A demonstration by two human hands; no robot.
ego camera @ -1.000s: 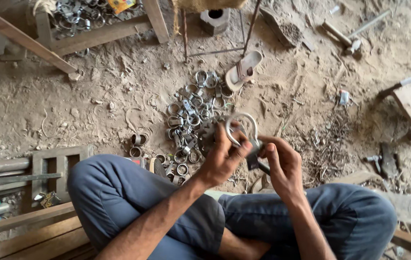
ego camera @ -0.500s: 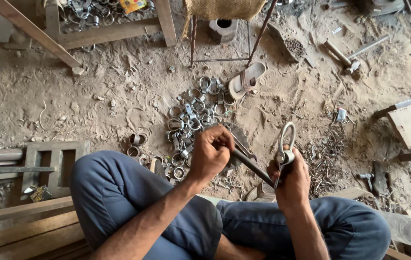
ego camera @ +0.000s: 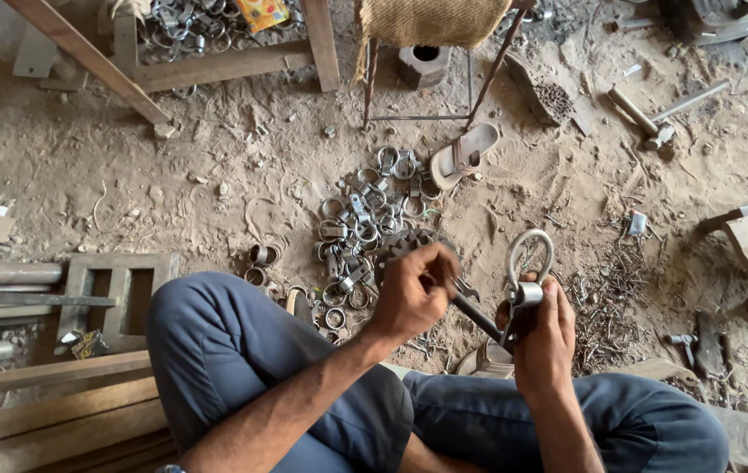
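The person is sitting cross-legged on the dirt floor. The right hand is closing firmly around the body of a metal clamp, holding its loop upright and clear of the fingers, apparently to steady it for tool access. The left hand is gripping a dark spanner in a closed fist, its far end reaching toward the clamp's lower fitting; whether it is touching cannot be confirmed. A pile of similar clamps is lying just ahead of the knees, within easy reach. A sandal and a hammer are lying well apart.
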